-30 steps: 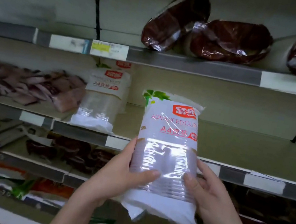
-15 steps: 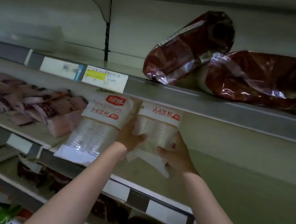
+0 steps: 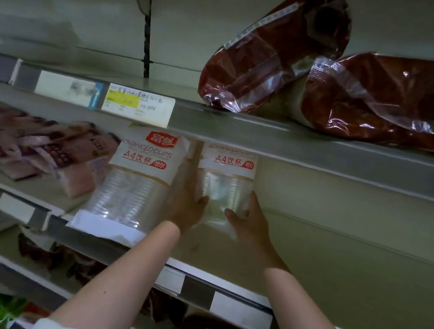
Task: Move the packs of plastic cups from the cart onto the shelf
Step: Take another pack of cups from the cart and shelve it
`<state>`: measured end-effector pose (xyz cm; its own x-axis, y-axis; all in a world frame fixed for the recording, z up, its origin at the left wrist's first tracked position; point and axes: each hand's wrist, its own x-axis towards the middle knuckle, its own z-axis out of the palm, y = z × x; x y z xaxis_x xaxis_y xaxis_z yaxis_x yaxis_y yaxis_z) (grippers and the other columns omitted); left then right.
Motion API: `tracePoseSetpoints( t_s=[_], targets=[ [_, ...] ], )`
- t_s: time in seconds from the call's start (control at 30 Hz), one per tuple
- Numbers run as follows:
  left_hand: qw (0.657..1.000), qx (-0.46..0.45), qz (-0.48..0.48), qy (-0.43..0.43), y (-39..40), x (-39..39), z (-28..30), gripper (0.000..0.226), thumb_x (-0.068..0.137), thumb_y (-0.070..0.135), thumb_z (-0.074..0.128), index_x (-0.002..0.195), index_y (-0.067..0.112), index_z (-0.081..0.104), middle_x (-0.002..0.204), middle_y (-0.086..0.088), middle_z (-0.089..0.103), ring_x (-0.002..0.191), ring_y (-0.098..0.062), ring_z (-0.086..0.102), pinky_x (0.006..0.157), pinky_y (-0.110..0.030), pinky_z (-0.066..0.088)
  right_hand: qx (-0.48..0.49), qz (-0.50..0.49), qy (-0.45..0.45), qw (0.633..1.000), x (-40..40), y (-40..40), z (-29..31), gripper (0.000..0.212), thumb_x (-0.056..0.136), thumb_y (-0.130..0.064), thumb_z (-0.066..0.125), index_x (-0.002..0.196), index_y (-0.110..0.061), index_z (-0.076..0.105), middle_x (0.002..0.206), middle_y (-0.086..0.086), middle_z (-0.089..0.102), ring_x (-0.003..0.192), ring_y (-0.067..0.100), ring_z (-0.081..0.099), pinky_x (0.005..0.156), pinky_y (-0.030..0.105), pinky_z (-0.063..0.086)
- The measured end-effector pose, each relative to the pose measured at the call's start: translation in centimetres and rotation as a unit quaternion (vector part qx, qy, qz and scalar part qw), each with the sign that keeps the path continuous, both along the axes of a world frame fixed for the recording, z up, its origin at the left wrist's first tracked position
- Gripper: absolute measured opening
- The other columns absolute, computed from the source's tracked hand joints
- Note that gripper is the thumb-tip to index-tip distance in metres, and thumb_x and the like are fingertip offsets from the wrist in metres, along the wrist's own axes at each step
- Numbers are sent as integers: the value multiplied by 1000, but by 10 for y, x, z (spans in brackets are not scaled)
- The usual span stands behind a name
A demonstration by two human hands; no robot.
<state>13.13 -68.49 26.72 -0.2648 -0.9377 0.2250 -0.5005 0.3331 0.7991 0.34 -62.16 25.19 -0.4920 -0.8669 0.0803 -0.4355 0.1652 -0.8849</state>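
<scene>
Both forearms reach up and in over the shelf lip. Left hand and right hand are clamped on opposite sides of the held cup pack, thumbs across its clear front near the bottom. Pack is upright, set back on the shelf deck, its top tucked under the edge of the upper shelf. Can't tell if its base is seated on the deck or just above it; the hands and the floppy bottom seal hide that.

Directly left of the left hand: a placed cup pack, leaning back, its white bottom seal overhanging the lip. It looks to be touching the back of the left hand. Further left, flat pinkish packets. Right of the right hand the deck is bare.

Above and beyond the hands: two dark red bags on the upper shelf.

Risks:
- Release before the base is down: soft film, tall stack, pack tips forward.
- Pulling the left hand out drags the leaning neighbour, already over the lip, so it could slide off.
- Pack top may catch on the upper shelf's edge if lifted.
</scene>
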Motion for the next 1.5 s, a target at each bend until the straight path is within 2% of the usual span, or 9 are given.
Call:
tracePoseSetpoints(
  t_s=[0.23,0.37,0.53,0.7,0.87,1.07,1.23,1.37,1.5],
  targets=[
    [996,52,-53,-52,44,11,17,78,94,25,54,154,22,3,160,-8,20,144,-27,29,112,-35,28,11,-20,87,996,28,28,12,92,86,-38,63,154,-16,4,145,17,45,129,34,49,101,38,43],
    [987,119,-65,80,87,39,19,62,91,22,60,146,14,33,150,-9,42,135,-26,42,104,-31,37,-16,-30,14,999,53,69,15,83,84,-37,65,152,-24,19,142,12,49,127,29,51,99,35,45],
    [979,110,-117,124,138,81,10,76,88,24,65,151,18,22,157,-2,30,144,-17,29,115,-35,29,-50,-39,-48,997,84,135,5,64,85,-33,65,142,-16,41,127,7,61,118,21,58,101,41,48],
    [967,142,-181,109,193,122,-27,69,88,17,65,148,15,33,151,-3,40,139,-17,39,112,-30,33,-41,-89,-166,981,109,216,-42,62,85,-27,65,142,-15,43,121,11,64,112,22,62,98,46,51],
    [934,293,-199,40,237,141,-87,60,88,26,64,143,20,42,144,-4,50,130,-20,48,106,-37,41,59,-140,-261,953,124,304,-97,60,88,-25,64,142,-14,40,111,3,62,111,23,62,99,40,51],
    [888,394,-236,-38,297,106,-133,61,88,29,64,142,13,42,136,-7,55,120,-25,54,108,-45,41,91,-209,-343,911,108,372,-127,60,89,-26,63,142,-11,39,129,9,58,105,20,65,74,23,56],
    [863,431,-257,-56,349,53,-150,57,89,23,64,140,7,44,117,-7,58,115,-28,58,99,-39,46,88,-256,-352,896,79,416,-134,54,90,-23,61,138,-8,42,113,9,61,110,29,65,90,40,54],
    [850,450,-267,-63,394,10,-161,45,91,25,61,133,11,51,124,-9,60,112,-26,59,90,-37,49,91,-289,-376,876,45,466,-155,52,89,-24,63,136,-10,46,125,13,62,110,27,64,78,30,54],
    [837,477,-258,-66,459,-40,-179,30,93,23,58,121,14,57,116,-7,62,99,-22,61,88,-38,49,103,-316,-408,850,-6,534,-180,39,89,-23,63,123,-10,51,98,9,63,86,22,63,73,30,51]
  ],
)
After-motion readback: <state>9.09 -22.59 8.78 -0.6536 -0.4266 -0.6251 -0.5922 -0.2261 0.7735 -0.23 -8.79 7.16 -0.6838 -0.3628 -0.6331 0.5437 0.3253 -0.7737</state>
